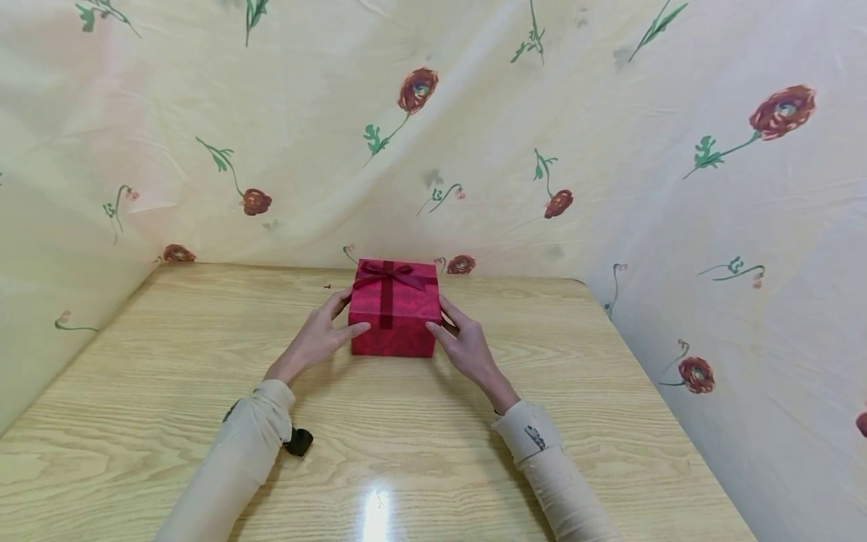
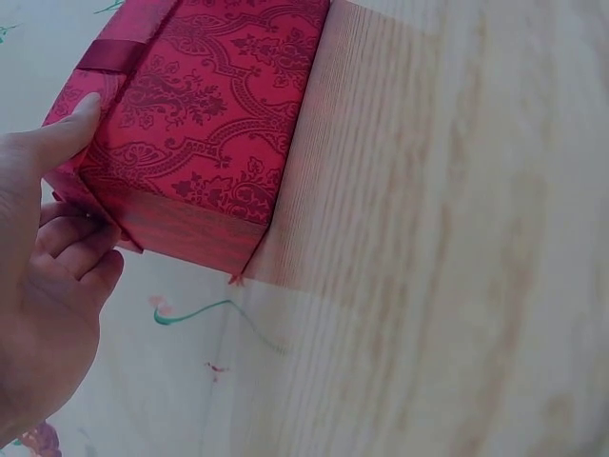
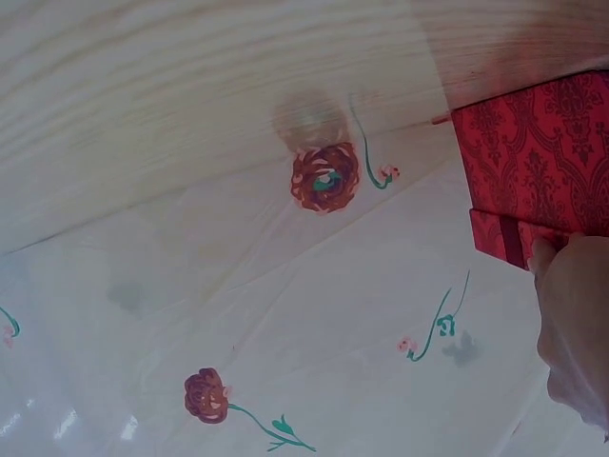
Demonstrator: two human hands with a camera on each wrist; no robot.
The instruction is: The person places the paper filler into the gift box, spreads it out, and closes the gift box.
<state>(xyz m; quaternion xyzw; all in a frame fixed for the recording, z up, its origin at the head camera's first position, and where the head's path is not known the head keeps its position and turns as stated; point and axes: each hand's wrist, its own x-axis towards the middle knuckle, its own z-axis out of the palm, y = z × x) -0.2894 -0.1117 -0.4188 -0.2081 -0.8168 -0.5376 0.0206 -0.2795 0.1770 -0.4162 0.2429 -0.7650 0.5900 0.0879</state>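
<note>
A red gift box (image 1: 369, 339) with a darker red floral pattern stands on the wooden table near its far edge. Dark red ribbon (image 1: 387, 301) runs across the lid and ends in a bow on top. My left hand (image 1: 321, 331) grips the lid's left side, its thumb on the front and its fingers along the side. In the left wrist view the fingertips sit at the lid's lower rim. My right hand (image 1: 467, 346) holds the right side the same way, thumb at the front corner. The far fingertips of both hands are partly hidden behind the box.
The wooden table (image 1: 406, 421) reaches from the front to a floral cloth backdrop (image 1: 325, 150) behind and at both sides. A small black object (image 1: 299, 442) lies beside the left sleeve (image 1: 237, 444). A tiny reddish piece (image 1: 327, 286) is left of the box.
</note>
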